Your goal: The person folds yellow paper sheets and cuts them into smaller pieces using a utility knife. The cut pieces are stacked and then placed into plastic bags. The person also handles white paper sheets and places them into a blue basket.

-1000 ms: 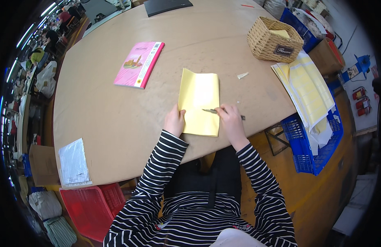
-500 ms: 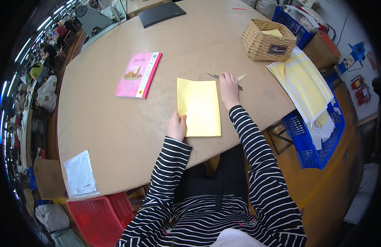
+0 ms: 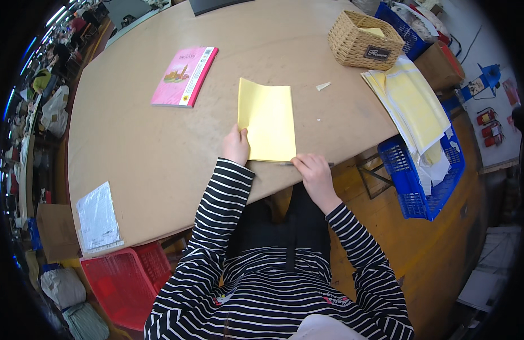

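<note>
Lying between hands [image 3: 236, 146] [image 3: 315, 173]: yellow paper [image 3: 269, 123], left edge gripped.

Surface [image 3: 154, 153]: tan. Paper [image 3: 270, 124] at its near edge: plain pale yellow. Notebook [image 3: 174, 79] toward left edge: pink, darker pink spine [image 3: 205, 77]. Wicker basket [image 3: 347, 48] by right edge: straw, dark label [image 3: 377, 52]. Sheets [image 3: 409, 96] over right edge: yellow and white. Crate [image 3: 414, 198] below them: blue. Bin [image 3: 112, 289] below near-left corner: red. Person's sleeves [image 3: 214, 201]: black, white stripes.
</note>
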`<state>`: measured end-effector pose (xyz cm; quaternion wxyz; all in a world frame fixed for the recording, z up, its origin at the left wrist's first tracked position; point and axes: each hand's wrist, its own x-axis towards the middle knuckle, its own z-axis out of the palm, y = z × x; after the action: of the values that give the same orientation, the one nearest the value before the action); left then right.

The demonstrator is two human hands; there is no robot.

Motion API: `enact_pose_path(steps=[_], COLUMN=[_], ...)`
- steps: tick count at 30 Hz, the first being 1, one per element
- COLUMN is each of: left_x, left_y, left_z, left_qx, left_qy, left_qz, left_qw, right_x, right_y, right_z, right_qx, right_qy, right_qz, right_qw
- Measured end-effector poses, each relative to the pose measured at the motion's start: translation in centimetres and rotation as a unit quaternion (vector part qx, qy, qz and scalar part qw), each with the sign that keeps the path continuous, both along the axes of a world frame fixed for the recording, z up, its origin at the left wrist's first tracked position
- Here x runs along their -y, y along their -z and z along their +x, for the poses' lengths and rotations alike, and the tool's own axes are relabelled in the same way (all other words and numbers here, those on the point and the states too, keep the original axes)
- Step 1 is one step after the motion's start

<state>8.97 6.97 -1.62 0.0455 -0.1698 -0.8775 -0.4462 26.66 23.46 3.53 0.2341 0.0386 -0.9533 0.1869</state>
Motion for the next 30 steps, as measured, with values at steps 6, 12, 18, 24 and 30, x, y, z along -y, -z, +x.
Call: enact_pose_path(steps=[6, 12, 18, 24, 30], left_x=[2.1, 4.0, 3.1, 2.7, 2.5], left_y=[-1.2, -4.1, -4.2, -3.7, -3.5], left_z=[-2.1, -1.6, -0.9, -0.1, 0.0], left_qx=[0.327, 0.370, 0.318, 0.282, 0.291], left_qy=[0.048, 0.020, 0.027, 0.050, 0.043], left_qz=[0.333, 0.402, 0.406, 0.365, 0.365], left_qw=[0.883, 0.837, 0.856, 0.886, 0.884], right_x=[-1.0, -0.4, 1.3, 1.1, 0.8], right_y=[-3.1, -4.7, -5.2, -5.4, -5.2], right_z=[2.2, 4.4, 5.3, 4.7, 5.1], right_qx=[0.062, 0.132, 0.141, 0.140, 0.167], right_qy=[0.053, 0.042, 0.086, 0.182, 0.193], right_qz=[-0.395, -0.658, -0.571, -0.390, -0.388], right_qw=[0.915, 0.740, 0.804, 0.892, 0.886])
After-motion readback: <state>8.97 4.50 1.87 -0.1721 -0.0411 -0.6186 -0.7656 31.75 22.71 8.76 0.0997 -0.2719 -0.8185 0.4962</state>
